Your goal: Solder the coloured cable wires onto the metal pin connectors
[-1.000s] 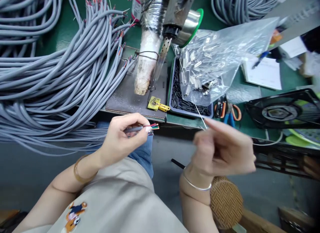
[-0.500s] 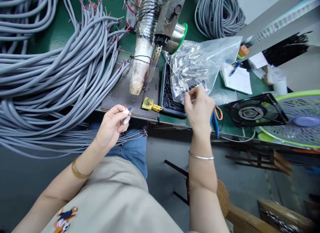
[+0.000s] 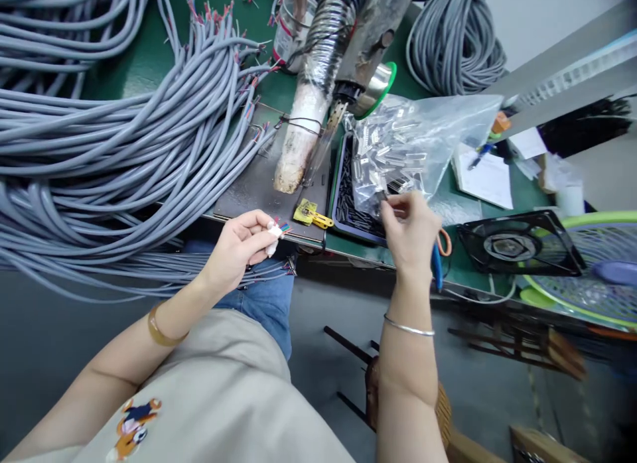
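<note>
My left hand (image 3: 243, 244) is closed in a pinch in front of the bench edge, with white coverings on its fingertips. From the pinch stick out the thin coloured wires (image 3: 284, 229), red, blue and green among them. My right hand (image 3: 411, 221) is closed, thumb and forefinger together, above the near side of a tray (image 3: 343, 225) of small black tubes (image 3: 351, 201). Something small and dark shows at its fingertips, too small to name. Just beyond them a clear plastic bag (image 3: 442, 128) of shiny metal connectors lies partly over the tray.
Grey cables (image 3: 164, 131) with stripped ends heap on the left. A soldering iron (image 3: 323, 141) and a foil-wrapped hose (image 3: 298, 131) point down at the middle. Nearby are a yellow clip-like piece (image 3: 313, 214), a solder spool (image 3: 375, 91), pliers (image 3: 438, 261) and a black-framed fan (image 3: 520, 243).
The whole view has shifted, so the bench things sit further right. My right hand stays pinched by the bag and tray; my left still holds the wires, now turned more to the right.
</note>
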`<state>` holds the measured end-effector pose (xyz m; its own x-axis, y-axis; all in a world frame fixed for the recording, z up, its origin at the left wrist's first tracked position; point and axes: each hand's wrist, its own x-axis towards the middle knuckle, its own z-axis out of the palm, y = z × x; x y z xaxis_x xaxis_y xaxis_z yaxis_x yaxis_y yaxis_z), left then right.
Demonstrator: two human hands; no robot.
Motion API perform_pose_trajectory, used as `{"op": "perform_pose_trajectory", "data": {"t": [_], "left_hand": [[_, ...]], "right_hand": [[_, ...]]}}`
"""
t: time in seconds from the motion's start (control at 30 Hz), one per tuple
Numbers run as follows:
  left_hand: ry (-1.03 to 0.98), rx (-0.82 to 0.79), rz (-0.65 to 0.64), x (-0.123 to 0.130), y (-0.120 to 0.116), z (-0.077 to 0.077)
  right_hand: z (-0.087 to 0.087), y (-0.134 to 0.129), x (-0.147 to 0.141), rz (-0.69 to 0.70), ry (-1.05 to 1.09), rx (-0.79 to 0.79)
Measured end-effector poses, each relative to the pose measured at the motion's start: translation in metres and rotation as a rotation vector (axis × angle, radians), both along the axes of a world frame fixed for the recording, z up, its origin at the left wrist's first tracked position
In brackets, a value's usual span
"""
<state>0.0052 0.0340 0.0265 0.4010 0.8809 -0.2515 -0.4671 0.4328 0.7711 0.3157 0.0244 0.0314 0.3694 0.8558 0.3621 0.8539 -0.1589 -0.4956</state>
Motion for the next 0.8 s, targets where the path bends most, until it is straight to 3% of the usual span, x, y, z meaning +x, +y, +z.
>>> {"op": "perform_pose_trajectory", "data": {"t": [0.17, 0.4, 0.6, 0.7, 0.8], "left_hand": [[0.027, 0.027, -0.005, 0.003, -0.001, -0.001], [0.02, 0.107, 0.023, 0.006, -0.004, -0.006], [0.054, 0.136, 0.049, 0.009, -0.004, -0.009], [0.093, 0.128, 0.053, 0.01, -0.004, -0.008], [0.137, 0.133, 0.053, 0.01, -0.005, -0.005]], "right_hand": [[0.009, -0.02, -0.015, -0.063, 0.099, 0.218], [0.023, -0.03, -0.042, -0.072, -0.146, 0.547], [0.02, -0.027, -0.053, 0.021, 0.134, 0.609], [0.024, -0.033, -0.065, 0.055, 0.342, 0.607], [0.031, -0.035, -0.083, 0.025, 0.383, 0.678]]}}
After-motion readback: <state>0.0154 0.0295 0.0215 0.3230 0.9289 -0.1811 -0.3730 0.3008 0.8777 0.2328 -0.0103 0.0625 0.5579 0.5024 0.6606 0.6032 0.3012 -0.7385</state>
